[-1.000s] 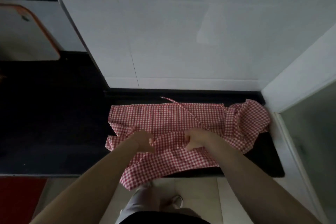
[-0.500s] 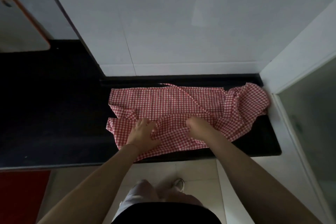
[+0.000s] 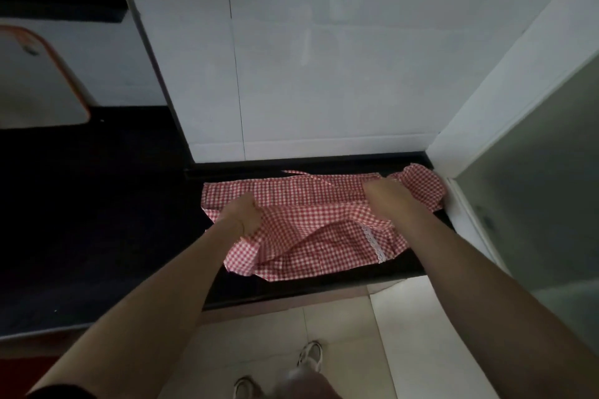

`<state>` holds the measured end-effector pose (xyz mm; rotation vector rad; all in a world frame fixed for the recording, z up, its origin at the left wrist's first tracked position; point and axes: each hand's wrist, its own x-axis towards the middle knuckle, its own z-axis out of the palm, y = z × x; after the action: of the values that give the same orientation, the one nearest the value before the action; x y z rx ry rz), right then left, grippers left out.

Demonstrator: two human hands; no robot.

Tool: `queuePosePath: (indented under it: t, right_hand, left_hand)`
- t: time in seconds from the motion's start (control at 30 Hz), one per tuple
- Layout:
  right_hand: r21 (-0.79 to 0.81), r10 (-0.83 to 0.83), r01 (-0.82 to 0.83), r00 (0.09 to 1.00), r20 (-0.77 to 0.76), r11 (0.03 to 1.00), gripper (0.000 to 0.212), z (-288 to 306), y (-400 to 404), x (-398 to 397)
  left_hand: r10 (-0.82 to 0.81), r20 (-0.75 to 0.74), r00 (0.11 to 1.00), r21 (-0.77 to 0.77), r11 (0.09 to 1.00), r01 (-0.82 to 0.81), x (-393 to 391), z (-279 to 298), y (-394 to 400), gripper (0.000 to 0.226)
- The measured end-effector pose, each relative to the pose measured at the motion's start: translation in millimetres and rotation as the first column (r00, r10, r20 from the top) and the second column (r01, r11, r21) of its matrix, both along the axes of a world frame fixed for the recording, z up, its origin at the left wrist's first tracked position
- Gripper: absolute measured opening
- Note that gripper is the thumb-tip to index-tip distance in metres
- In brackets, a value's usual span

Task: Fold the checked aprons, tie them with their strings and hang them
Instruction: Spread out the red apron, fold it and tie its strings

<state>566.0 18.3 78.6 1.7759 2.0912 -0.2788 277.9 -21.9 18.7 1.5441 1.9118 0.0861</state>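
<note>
**Both hands lifting a fold of the apron**

The red-checked apron point(image 3: 311, 223) lies spread on the black desk point(image 3: 324, 282), against the white wall point(image 3: 324, 74). The left hand point(image 3: 244, 215) has its grip pinching the cloth near the apron's left end. The right hand point(image 3: 384, 196) pinches it near the right end, raising the near edge between them.
</note>
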Motion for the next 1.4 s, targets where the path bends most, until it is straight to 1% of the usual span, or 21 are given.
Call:
queuePosePath:
  t: [0.1,0.2,0.3,0.43,0.5,0.57,0.63,0.7,0.8,0.9,0.97,1.07,1.13,1.17,1.2,1.23,1.27,1.3,1.33,1.37,1.4]
  right_hand:
    - [0.002,-0.155,0.156,0.986,-0.054,0.988,0.034,12,-20,17]
    - [0.155,-0.227,0.258,0.954,-0.194,0.954,0.027,29,-30,30]
    - [0.341,-0.225,0.373,0.888,-0.401,0.863,0.027,59,-36,41]
    - [0.504,-0.083,0.491,0.77,-0.633,0.711,0.032,106,-41,47]
    - [0.524,-0.041,0.523,0.733,-0.679,0.672,0.038,124,-47,53]
    - [0.414,-0.071,0.436,0.752,-0.655,0.799,0.037,137,-51,60]
    - [0.185,-0.142,0.297,0.806,-0.575,0.937,0.038,146,-56,69]
    - [0.061,-0.144,0.183,0.904,-0.402,0.981,0.047,155,-67,76]
    - [0.104,-0.136,0.166,0.959,-0.249,0.981,0.039,160,-79,79]
    - [0.219,-0.18,0.244,0.945,-0.274,0.945,0.037,157,-89,85]
    - [0.267,-0.205,0.338,0.882,-0.425,0.902,0.038,152,-88,90]
    - [0.296,-0.112,0.512,0.623,-0.774,0.806,0.039,154,-88,91]
    - [0.383,0.043,0.585,0.51,-0.859,0.715,0.042,155,-90,93]
    - [0.424,0.1,0.58,0.507,-0.856,0.695,0.038,156,-89,93]
    - [0.439,0.117,0.527,0.535,-0.837,0.728,0.033,156,-90,93]
    - [0.418,0.089,0.408,0.621,-0.779,0.811,0.028,156,-89,94]
    - [0.327,0.033,0.229,0.772,-0.634,0.917,0.025,157,-88,95]
    - [0.136,-0.015,0.081,0.904,-0.427,0.987,0.028,155,-89,95]
    - [-0.094,-0.05,0.031,0.977,-0.209,0.995,0.033,157,-91,95]
    - [-0.309,-0.065,0.051,0.997,-0.035,0.95,0.044,153,-93,93]
    - [-0.435,-0.052,0.077,0.996,0.071,0.897,0.054,148,-94,92]
  left_hand:
    - [0.1,0.03,0.995,0.135,0.986,-0.103,-7,28,0,0.03]
    - [0.096,0.016,0.995,0.243,0.965,-0.097,-9,60,-2,0.038]
    - [0.038,-0.03,0.999,0.339,0.94,-0.026,-10,103,-10,0.024]
    - [0.103,-0.02,0.995,0.628,0.775,-0.068,-8,154,-22,0.026]
    - [0.155,-0.002,0.988,0.724,0.682,-0.106,1,172,-35,0.025]
    - [0.178,-0.026,0.984,0.726,0.68,-0.104,9,183,-49,0.023]
    - [0.199,-0.088,0.976,0.689,0.72,-0.084,12,185,-61,0.026]
    - [0.234,-0.123,0.964,0.662,0.743,-0.095,14,185,-73,0.029]
    - [0.293,-0.139,0.946,0.67,0.731,-0.128,17,183,-84,0.024]
    - [0.329,-0.144,0.933,0.69,0.709,-0.143,23,182,-94,0.022]
    - [0.347,-0.129,0.929,0.703,0.693,-0.161,25,182,-98,0.022]
    - [0.306,-0.105,0.946,0.762,0.636,-0.121,25,185,-101,0.025]
    - [0.276,-0.071,0.959,0.844,0.529,-0.09,28,191,-105,0.029]
    - [0.28,-0.074,0.957,0.867,0.493,-0.077,30,194,-109,0.029]
    - [0.294,-0.104,0.95,0.856,0.513,-0.065,31,194,-111,0.029]
    - [0.311,-0.164,0.936,0.798,0.6,-0.06,31,195,-113,0.026]
    - [0.31,-0.256,0.915,0.654,0.753,-0.072,31,197,-114,0.023]
    - [0.249,-0.358,0.9,0.41,0.908,-0.088,33,200,-119,0.023]
    - [0.118,-0.422,0.899,0.141,0.988,-0.063,34,206,-123,0.027]
    - [-0.029,-0.434,0.9,-0.089,0.996,-0.011,36,206,-127,0.031]
    - [-0.133,-0.438,0.889,-0.225,0.974,0.035,37,206,-130,0.034]
